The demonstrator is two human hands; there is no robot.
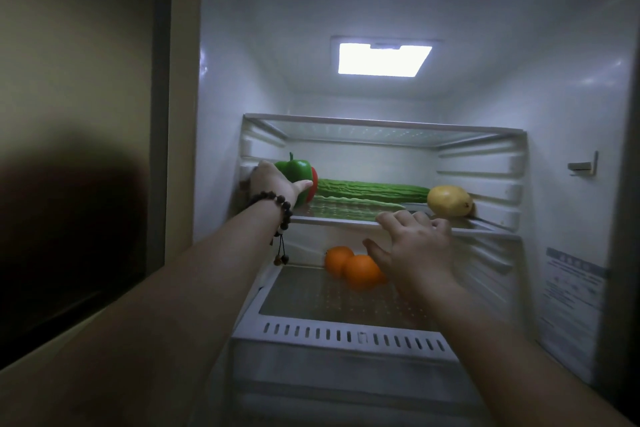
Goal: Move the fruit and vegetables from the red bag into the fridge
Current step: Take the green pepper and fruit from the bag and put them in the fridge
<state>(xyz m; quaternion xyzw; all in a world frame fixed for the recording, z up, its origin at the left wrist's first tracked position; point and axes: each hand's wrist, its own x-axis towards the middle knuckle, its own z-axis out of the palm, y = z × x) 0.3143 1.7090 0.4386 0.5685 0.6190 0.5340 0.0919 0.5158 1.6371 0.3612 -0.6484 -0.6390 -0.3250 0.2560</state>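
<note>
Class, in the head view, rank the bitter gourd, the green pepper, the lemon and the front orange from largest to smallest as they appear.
1. Bitter gourd, clearly the longest.
2. Green pepper, partly hidden by the left hand.
3. Lemon and front orange look alike; the orange is nearer, so no ranking.

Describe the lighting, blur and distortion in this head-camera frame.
Head view: the bright rectangular ceiling lamp is the main light and blows out white; the dim left wall falls into deep shadow; the right hand shows motion blur; wide-angle distortion bows the white fridge walls.
</note>
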